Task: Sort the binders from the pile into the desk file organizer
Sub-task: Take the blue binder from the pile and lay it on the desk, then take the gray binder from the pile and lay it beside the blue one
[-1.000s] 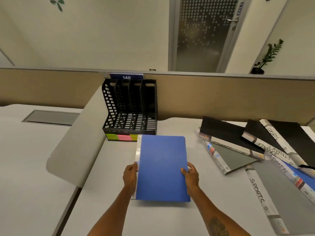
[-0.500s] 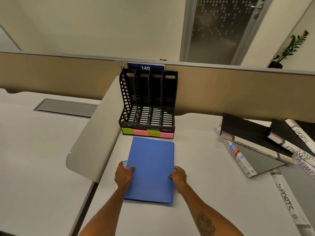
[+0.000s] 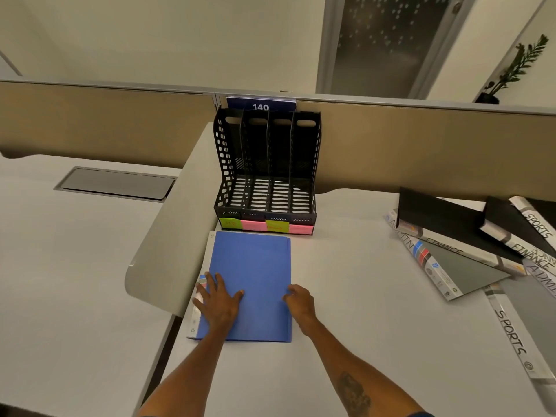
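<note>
A blue binder (image 3: 255, 275) lies flat on the white desk, just in front of the black desk file organizer (image 3: 266, 173). My left hand (image 3: 218, 299) rests flat on the binder's left side, fingers spread over its white spine. At the binder's right edge, my right hand (image 3: 298, 302) touches it with curled fingers. The organizer has several empty upright slots and coloured sticky labels along its front. A pile of binders (image 3: 469, 239) marked FINANCE, SPORTS and ADMIN lies at the right.
A beige partition wall (image 3: 421, 145) runs behind the desk. A curved grey divider panel (image 3: 177, 224) stands left of the binder, with another desk and a grey cable hatch (image 3: 117, 183) beyond. A SPORTS binder (image 3: 517, 335) lies near the right edge.
The blue binder was held tilted between both hands and now lies flat on the desk. My left hand has moved on top of it and opened flat.
</note>
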The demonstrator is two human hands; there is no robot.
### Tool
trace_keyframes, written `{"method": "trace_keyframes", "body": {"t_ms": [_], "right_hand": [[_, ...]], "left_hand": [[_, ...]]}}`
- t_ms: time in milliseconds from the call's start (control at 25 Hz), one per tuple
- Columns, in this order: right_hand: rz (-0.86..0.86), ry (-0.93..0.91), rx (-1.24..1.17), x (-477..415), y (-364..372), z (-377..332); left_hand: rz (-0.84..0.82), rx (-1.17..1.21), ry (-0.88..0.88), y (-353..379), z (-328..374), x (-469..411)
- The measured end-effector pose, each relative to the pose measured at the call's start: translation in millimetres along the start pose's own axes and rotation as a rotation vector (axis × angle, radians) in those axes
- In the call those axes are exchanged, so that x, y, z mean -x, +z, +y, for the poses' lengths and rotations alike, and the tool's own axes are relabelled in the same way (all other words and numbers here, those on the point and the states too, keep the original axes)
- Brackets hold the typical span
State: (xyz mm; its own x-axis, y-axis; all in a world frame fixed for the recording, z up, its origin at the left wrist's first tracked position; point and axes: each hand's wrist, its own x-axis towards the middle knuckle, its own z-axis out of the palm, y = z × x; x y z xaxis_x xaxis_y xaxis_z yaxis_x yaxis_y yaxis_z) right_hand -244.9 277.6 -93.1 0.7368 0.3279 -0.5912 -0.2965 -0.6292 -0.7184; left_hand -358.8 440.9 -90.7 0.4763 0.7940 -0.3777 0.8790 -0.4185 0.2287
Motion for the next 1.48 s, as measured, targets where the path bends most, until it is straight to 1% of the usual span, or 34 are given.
{"method": "trace_keyframes", "body": {"t_ms": [240, 440, 560, 640, 680, 760, 840, 960, 1040, 1320, 1480], "right_hand": [[-0.025, -0.035, 0.15, 12, 3, 0], [-0.075, -0.055, 0.143, 17, 5, 5], [-0.154, -0.03, 0.142, 25, 1, 3], [-0.203, -0.059, 0.162, 30, -3, 3], [-0.198, -0.092, 0.173, 31, -7, 5], [-0.159, -0.148, 0.173, 34, -22, 2], [-0.098, -0.201, 0.166, 35, -44, -2], [0.008, -0.279, 0.181, 37, -91, -3], [0.069, -0.308, 0.203, 37, -123, 0], [0.201, -0.276, 0.228, 37, -241, 38], [0.263, -0.238, 0.184, 39, -296, 65]], "left_hand": [[0.009, 0.018, -0.016, 2, -13, 6], [-0.003, 0.042, -0.026, -1, -17, 7], [-0.013, 0.052, -0.031, 0, -10, 15], [-0.02, 0.058, -0.016, 1, 1, 23], [-0.018, 0.061, 0.006, 2, 10, 27], [0.001, 0.065, 0.076, 4, 31, 33], [0.032, 0.058, 0.182, 4, 59, 40], [0.083, 0.021, 0.356, 6, 108, 55], [0.101, -0.005, 0.428, 9, 142, 68], [0.065, -0.015, 0.603, 32, 250, 123], [0.017, -0.058, 0.647, 55, 303, 155]]}}
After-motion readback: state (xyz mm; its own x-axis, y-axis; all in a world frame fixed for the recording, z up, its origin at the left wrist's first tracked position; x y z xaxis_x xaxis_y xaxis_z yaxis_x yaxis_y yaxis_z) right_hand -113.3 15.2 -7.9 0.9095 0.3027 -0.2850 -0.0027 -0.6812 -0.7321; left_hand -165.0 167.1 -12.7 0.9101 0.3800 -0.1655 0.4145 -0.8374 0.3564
